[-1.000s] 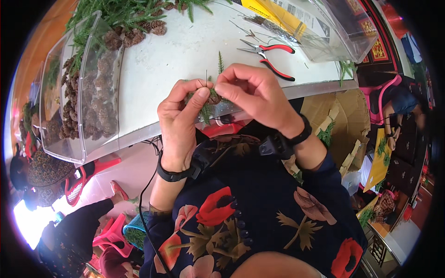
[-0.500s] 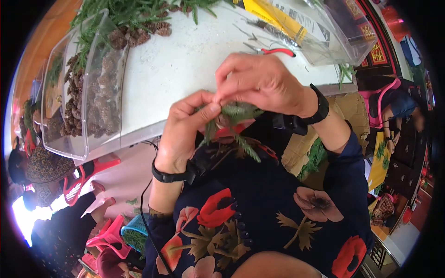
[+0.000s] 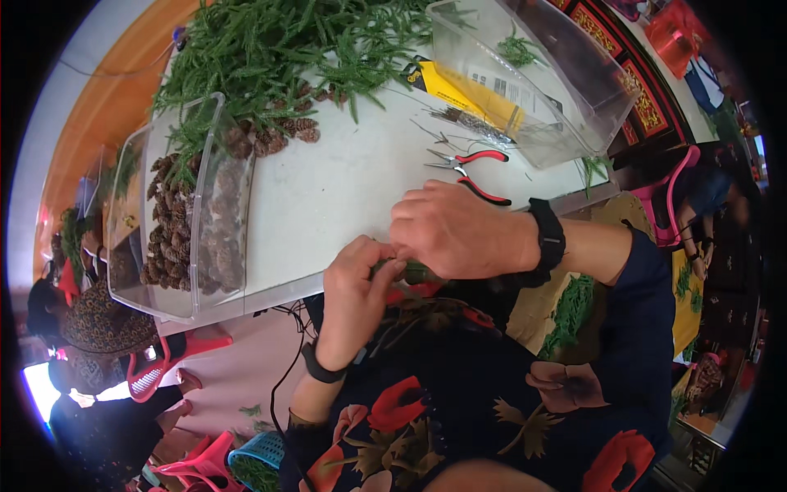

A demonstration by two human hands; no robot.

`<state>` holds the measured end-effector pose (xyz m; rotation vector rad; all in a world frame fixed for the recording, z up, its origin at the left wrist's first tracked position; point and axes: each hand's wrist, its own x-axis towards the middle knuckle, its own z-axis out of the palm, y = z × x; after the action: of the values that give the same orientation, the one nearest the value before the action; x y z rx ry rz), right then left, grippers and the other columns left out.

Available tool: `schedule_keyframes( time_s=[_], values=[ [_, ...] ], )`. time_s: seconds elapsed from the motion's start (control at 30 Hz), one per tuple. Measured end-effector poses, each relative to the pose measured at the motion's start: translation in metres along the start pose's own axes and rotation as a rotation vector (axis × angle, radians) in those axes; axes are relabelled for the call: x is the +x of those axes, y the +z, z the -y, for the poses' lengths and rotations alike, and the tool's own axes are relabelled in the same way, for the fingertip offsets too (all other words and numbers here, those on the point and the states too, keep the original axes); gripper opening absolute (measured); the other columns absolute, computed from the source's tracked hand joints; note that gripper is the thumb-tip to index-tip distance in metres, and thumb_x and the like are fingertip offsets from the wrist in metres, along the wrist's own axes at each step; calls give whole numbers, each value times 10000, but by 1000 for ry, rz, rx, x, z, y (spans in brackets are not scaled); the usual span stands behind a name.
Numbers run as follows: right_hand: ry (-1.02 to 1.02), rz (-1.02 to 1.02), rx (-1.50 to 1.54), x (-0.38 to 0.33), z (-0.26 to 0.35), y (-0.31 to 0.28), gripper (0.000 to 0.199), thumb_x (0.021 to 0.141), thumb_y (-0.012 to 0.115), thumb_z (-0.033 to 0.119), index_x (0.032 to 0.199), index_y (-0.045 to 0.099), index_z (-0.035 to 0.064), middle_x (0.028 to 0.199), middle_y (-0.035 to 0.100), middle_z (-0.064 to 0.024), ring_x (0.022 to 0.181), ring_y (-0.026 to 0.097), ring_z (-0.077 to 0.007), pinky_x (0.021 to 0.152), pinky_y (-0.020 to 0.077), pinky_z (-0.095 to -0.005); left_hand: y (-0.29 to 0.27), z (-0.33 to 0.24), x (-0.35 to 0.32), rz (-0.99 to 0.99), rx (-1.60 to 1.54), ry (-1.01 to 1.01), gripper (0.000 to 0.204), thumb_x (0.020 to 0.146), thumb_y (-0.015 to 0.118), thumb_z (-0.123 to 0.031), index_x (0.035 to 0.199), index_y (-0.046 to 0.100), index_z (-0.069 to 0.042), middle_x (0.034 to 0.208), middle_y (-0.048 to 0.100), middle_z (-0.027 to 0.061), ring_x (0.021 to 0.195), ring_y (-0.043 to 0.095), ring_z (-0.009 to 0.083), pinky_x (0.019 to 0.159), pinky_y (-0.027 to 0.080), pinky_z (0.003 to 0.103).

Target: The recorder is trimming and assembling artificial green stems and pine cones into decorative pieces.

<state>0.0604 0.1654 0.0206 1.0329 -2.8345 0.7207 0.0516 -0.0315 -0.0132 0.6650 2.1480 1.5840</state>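
Observation:
My hands meet just off the table's front edge. My left hand (image 3: 354,283) is closed, thumb and fingers pinching a green artificial pine sprig (image 3: 416,269), mostly covered by the hands. Against those fingertips presses my right hand (image 3: 463,234), its fingers curled over the same spot. What its fingertips grip is hidden behind the knuckles. Beyond the right hand, pliers (image 3: 493,199) with red and black handles lie on the white table (image 3: 320,193), their jaws pointing left.
A clear bin (image 3: 197,262) of pine cones (image 3: 170,246) stands left. Green sprigs (image 3: 270,49) heap at the back by loose cones (image 3: 270,141). At right are a clear bin (image 3: 566,135), yellow packet (image 3: 467,90) and thin wires (image 3: 471,123). Other people (image 3: 106,435) sit nearby.
The view has shifted, showing more of the table's back and the whole pliers. My right hand has turned knuckles-up and curled over; the sprig, formerly hanging in plain sight, is now mostly covered.

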Motion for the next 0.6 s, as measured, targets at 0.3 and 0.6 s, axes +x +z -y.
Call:
schedule_keyframes(
  time_s=[0.3,0.6],
  values=[
    [313,-204,234,-21,-31,-7,273,781,701,211,939,609,8,887,609,-130,851,591,-314,693,489,-380,7,-2,1,-258,17,78,47,827,635,-10,865,628,17,736,559,62,665,531,132,623,425,248],
    [487,88,-307,-70,-86,-2,526,749,716,214,1181,509,-2,1100,532,-155,1028,509,-335,905,422,-389,-1,-4,7,-242,-453,-61,67,883,592,-25,874,630,29,816,586,7,736,534,77,700,428,215]
  ],
)
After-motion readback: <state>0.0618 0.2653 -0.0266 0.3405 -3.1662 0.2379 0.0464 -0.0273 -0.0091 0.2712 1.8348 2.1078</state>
